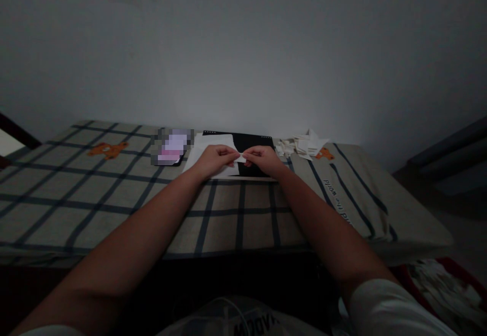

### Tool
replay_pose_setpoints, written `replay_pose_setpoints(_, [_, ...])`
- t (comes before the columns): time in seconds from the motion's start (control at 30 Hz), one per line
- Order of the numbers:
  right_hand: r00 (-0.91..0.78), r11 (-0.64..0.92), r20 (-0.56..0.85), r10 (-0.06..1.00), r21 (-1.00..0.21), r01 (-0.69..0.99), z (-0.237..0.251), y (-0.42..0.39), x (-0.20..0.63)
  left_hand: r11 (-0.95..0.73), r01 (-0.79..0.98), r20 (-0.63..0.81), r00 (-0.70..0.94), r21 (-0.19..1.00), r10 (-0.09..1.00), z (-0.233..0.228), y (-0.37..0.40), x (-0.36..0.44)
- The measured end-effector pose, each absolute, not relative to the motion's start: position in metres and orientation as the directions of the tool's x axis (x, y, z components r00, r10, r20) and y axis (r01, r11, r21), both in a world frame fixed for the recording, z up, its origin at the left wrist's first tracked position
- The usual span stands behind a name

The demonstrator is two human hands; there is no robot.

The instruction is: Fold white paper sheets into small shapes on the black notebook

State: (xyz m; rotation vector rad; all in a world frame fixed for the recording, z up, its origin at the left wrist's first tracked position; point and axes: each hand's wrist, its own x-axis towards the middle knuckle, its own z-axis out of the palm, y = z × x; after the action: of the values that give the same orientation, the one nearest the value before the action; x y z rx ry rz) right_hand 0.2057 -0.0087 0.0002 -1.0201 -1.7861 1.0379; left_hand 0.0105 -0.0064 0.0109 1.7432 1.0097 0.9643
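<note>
My left hand (215,157) and my right hand (262,157) meet over the far middle of the bed, fingertips pinched together on a small white paper piece (240,157). Beneath them a white sheet (205,149) lies on a black notebook (251,141). To the right of my right hand sits a pile of folded white paper pieces (302,145).
The bed has a plaid cover (114,194) with small orange bears. A phone (172,147) with a lit screen lies left of the notebook. A pale wall (243,47) stands right behind the bed. Cloth lies on the floor at the lower right (445,280).
</note>
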Motion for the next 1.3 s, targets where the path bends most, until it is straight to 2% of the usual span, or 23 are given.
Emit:
replay_pose_setpoints(0.33, [-0.358,0.315,0.223,0.907,-0.923,0.223,0.0007,-0.0086,0.2069,-0.312,0.242,0.206,0.378,0.919,0.902,0.0128,-0.0076,0.0102])
replay_pose_setpoints(0.53, [-0.35,0.288,0.219,0.911,-0.945,0.158,-0.0003,-0.0062,0.2098,-0.224,0.088,0.174,0.386,0.971,0.906,0.0107,-0.0056,0.0098])
replay_pose_setpoints(0.73, [-0.392,0.297,0.216,0.894,-0.942,0.158,0.0011,-0.0075,0.212,-0.306,0.193,0.211,0.398,0.932,0.893,0.0152,-0.0085,0.0082])
replay_pose_setpoints(1.03, [-0.388,0.361,0.241,0.89,-0.892,0.273,0.0068,-0.0123,0.2093,-0.4,0.311,0.282,0.362,0.862,0.889,0.0151,-0.0083,0.007])
replay_pose_setpoints(1.3, [-0.343,0.414,0.303,0.889,-0.853,0.319,0.0042,-0.011,0.2077,-0.206,0.208,0.139,0.3,0.956,0.944,0.0164,-0.0086,0.0117])
